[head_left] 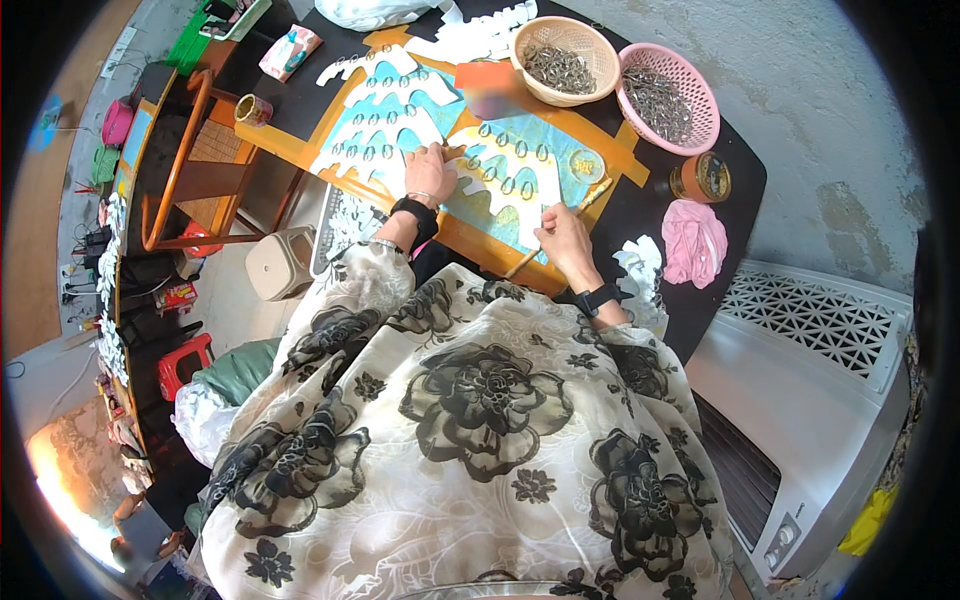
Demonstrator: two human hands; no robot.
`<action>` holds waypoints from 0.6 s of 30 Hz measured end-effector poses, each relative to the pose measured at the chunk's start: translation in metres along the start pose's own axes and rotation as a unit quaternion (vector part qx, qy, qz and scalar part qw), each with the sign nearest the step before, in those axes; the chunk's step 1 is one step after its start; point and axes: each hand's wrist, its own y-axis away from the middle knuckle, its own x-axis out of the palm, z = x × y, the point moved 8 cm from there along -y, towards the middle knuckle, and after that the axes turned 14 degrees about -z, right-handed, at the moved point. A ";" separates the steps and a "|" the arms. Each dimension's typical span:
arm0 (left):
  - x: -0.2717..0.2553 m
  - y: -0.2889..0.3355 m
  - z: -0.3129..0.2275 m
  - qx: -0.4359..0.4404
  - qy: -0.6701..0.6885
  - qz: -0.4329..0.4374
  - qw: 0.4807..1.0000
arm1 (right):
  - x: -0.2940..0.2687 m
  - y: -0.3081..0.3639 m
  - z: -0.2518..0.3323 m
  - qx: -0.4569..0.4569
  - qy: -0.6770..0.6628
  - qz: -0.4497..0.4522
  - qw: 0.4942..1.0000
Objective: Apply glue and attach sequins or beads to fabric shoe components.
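My left hand (430, 173), a dark band at its wrist, lies palm down where the two groups of white scalloped pieces meet. Its fingers are slightly bent and touch the edge of a piece. My right hand (564, 240), also with a dark wristband, has its fingers closed by the lower right corner of the right-hand white scalloped piece (520, 195). A thin brown stick (524, 263) runs through that hand and shows on both sides. Dark oval rings (525, 188) sit in rows on the white pieces. A small clear round dish (587, 166) stands near the stick's upper end.
Behind the sheets stand a beige basket (518, 50) and a pink basket (710, 105), both full of small metal parts. A round tin (705, 178) and pink cloth (694, 243) are at right. A jar (254, 110) stands left. A white heater-like unit (800, 400) flanks the table.
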 end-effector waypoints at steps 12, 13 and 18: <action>0.008 -0.009 0.011 -0.064 0.034 0.089 0.993 | 0.002 0.009 0.029 -0.037 -0.006 -0.010 0.999; 0.006 -0.008 0.009 -0.082 0.038 0.102 0.991 | 0.003 0.008 0.027 -0.036 -0.005 -0.009 0.999; -0.003 -0.001 -0.007 -0.128 0.075 0.145 0.978 | -0.002 0.006 0.012 -0.053 0.010 -0.045 0.997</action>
